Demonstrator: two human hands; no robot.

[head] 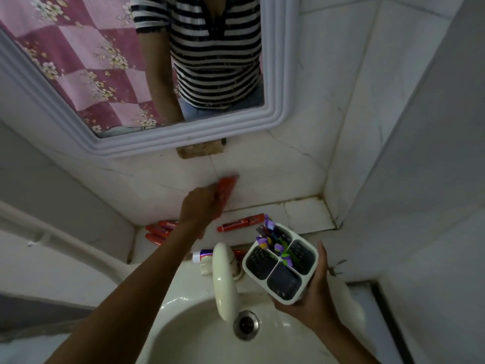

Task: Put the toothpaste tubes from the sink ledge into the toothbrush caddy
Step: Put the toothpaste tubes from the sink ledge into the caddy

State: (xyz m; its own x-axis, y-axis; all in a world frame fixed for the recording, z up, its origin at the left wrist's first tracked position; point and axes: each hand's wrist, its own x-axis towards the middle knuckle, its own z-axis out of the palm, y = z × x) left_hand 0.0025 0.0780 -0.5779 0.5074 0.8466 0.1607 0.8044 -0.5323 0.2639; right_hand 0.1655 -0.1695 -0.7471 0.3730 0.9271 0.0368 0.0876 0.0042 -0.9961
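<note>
My left hand [200, 203] grips a red toothpaste tube [227, 187], lifted above the tiled ledge with its flat end pointing up against the wall. My right hand [315, 292] holds a white four-compartment toothbrush caddy [282, 261] over the sink's right side; toothbrushes with purple and green handles stand in its far compartments. On the ledge [301, 214] lie more red tubes: one [241, 223] just behind the caddy, a cluster [158, 232] at the left, partly hidden by my forearm. A white-capped tube [203, 256] lies behind the tap.
A cream tap [223, 279] arches over the white basin [199, 334], whose metal drain [245, 324] sits in the middle. A white-framed mirror [183, 137] hangs above, showing a person in a striped shirt. Tiled walls close in at the right.
</note>
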